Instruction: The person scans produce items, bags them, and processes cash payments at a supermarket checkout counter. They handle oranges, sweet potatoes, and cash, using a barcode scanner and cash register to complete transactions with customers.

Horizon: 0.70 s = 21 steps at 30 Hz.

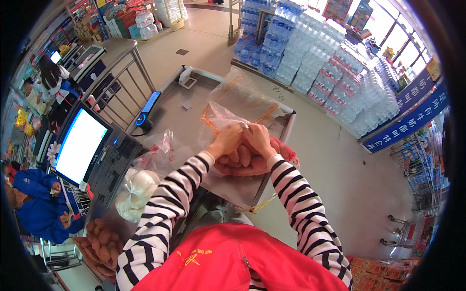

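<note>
My left hand (226,141) and my right hand (259,137) are close together at the middle of the view, both gripping gathered clear plastic (222,115) above a bag of reddish sweet potatoes (244,157). Some of the sweet potatoes show between my wrists; my fingertips are partly hidden in the plastic. Beyond my hands, a clear plastic bag with orange stripes (236,87) lies spread on the grey checkout counter (204,82). Left of my left forearm sits a knotted clear bag of pale round items (137,191), beside crumpled plastic bags with red print (160,149).
A monitor (83,145) and a small upright screen device (148,109) stand at the left. More sweet potatoes (102,242) lie at the lower left. A person in blue (40,207) is by a cart (78,198). Metal railings (120,82) and stacked water bottles (305,51) stand beyond.
</note>
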Each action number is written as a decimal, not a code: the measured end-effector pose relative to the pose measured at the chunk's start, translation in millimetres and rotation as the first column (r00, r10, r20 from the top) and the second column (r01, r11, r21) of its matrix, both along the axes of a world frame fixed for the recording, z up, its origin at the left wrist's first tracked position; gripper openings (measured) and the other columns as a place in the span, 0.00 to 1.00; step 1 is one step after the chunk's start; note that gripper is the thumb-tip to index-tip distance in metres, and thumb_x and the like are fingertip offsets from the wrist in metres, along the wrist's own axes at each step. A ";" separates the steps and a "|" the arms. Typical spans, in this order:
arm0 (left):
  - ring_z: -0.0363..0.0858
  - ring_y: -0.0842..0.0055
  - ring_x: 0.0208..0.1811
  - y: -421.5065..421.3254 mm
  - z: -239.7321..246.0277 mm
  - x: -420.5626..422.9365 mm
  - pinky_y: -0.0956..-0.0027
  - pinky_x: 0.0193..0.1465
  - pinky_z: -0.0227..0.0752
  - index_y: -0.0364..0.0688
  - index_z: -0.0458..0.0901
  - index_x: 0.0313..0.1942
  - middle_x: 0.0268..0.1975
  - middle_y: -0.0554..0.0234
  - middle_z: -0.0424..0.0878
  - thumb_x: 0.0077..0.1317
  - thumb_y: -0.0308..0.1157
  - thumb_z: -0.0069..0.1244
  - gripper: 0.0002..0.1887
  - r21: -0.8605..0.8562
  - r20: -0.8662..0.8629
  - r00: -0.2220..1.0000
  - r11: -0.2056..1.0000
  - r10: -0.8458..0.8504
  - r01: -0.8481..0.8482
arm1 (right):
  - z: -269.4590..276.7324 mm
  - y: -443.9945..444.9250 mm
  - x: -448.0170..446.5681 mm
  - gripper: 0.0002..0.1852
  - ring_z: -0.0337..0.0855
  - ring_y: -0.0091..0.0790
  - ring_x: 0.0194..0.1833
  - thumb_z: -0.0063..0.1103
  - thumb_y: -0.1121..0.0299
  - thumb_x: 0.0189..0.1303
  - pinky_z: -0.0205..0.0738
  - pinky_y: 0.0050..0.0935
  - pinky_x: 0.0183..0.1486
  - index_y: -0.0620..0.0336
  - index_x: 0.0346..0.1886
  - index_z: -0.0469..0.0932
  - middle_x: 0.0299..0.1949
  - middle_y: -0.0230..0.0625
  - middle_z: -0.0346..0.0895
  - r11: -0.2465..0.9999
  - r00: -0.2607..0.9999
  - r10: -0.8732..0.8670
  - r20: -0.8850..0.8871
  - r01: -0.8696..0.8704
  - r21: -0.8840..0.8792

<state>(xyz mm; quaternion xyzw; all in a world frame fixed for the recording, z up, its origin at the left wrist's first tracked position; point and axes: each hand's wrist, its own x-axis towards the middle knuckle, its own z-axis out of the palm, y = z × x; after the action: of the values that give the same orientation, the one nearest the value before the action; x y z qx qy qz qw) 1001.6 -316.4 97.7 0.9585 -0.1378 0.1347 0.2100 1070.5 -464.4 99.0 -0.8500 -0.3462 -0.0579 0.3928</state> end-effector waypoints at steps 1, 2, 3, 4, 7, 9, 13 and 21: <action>0.81 0.61 0.50 12.0 -5.4 8.2 0.58 0.53 0.73 0.38 0.85 0.39 0.43 0.51 0.84 0.64 0.31 0.44 0.12 0.214 -0.198 0.974 0.974 0.112 -0.069 | -3.0 2.6 -3.7 0.18 0.80 0.58 0.35 0.55 0.55 0.63 0.73 0.51 0.38 0.61 0.28 0.81 0.29 0.52 0.79 0.999 0.999 0.041 0.011 -0.041 -0.022; 0.80 0.63 0.52 21.7 -12.6 12.9 0.59 0.57 0.70 0.39 0.86 0.40 0.44 0.53 0.85 0.64 0.32 0.44 0.13 0.277 -0.262 0.942 0.951 0.211 -0.135 | -6.3 3.9 -6.9 0.17 0.80 0.57 0.35 0.55 0.56 0.63 0.73 0.51 0.39 0.60 0.28 0.81 0.29 0.51 0.80 0.996 0.996 0.083 0.023 -0.082 -0.043; 0.80 0.66 0.53 29.3 -21.2 12.2 0.60 0.60 0.68 0.40 0.86 0.42 0.45 0.55 0.85 0.64 0.33 0.45 0.14 0.348 -0.318 0.897 0.918 0.307 -0.191 | -9.9 3.6 -10.0 0.16 0.80 0.56 0.36 0.55 0.56 0.62 0.73 0.50 0.40 0.60 0.28 0.80 0.29 0.50 0.80 0.990 0.992 0.123 0.013 -0.122 -0.066; 0.80 0.68 0.55 35.8 -29.9 6.9 0.60 0.63 0.65 0.41 0.87 0.43 0.46 0.58 0.86 0.64 0.34 0.45 0.14 0.419 -0.375 0.842 0.881 0.387 -0.218 | -12.8 2.5 -11.0 0.13 0.80 0.52 0.35 0.56 0.59 0.60 0.74 0.48 0.39 0.58 0.28 0.79 0.29 0.45 0.79 0.978 0.989 0.146 0.033 -0.139 -0.157; 0.84 0.72 0.40 73.6 -47.4 -43.7 0.64 0.40 0.76 0.50 0.87 0.33 0.32 0.61 0.87 0.64 0.31 0.45 0.10 0.947 0.073 0.995 0.317 -0.063 -0.050 | -17.9 -4.3 -7.8 0.10 0.80 0.48 0.35 0.56 0.62 0.58 0.74 0.45 0.39 0.56 0.26 0.77 0.27 0.40 0.77 0.976 0.946 0.201 0.256 -0.171 -0.132; 0.84 0.72 0.38 80.0 -53.6 -81.4 0.64 0.41 0.76 0.50 0.87 0.34 0.31 0.64 0.86 0.65 0.32 0.45 0.11 0.963 -0.079 0.995 0.254 -0.060 0.091 | -18.1 -10.3 -3.2 0.08 0.78 0.43 0.37 0.57 0.64 0.57 0.73 0.42 0.41 0.55 0.26 0.75 0.28 0.37 0.75 0.941 0.900 0.301 0.316 -0.226 -0.254; 0.83 0.72 0.36 39.9 -60.5 -156.6 0.64 0.56 0.70 0.48 0.88 0.31 0.28 0.67 0.86 0.66 0.33 0.45 0.12 0.912 -0.276 0.961 0.314 -0.003 0.263 | -17.3 -32.2 3.1 0.08 0.77 0.44 0.43 0.61 0.65 0.53 0.72 0.43 0.47 0.57 0.32 0.75 0.35 0.38 0.75 0.911 0.855 0.378 0.355 -0.275 -0.307; 0.77 0.73 0.24 -158.8 -101.3 -149.4 0.66 0.47 0.67 0.51 0.79 0.14 0.18 0.69 0.80 0.55 0.35 0.50 0.11 0.381 0.049 0.950 0.885 -0.307 0.267 | -41.9 -142.1 63.4 0.09 0.80 0.47 0.41 0.57 0.64 0.58 0.73 0.45 0.42 0.58 0.28 0.74 0.33 0.42 0.80 0.890 0.929 0.272 0.250 -0.144 -0.432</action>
<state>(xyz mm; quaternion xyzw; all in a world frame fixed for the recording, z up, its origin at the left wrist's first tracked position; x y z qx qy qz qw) 852.2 -475.3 -3.5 0.9410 -0.3122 0.1255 0.0357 1134.0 -606.5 57.1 -0.8513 -0.4966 -0.0716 0.1536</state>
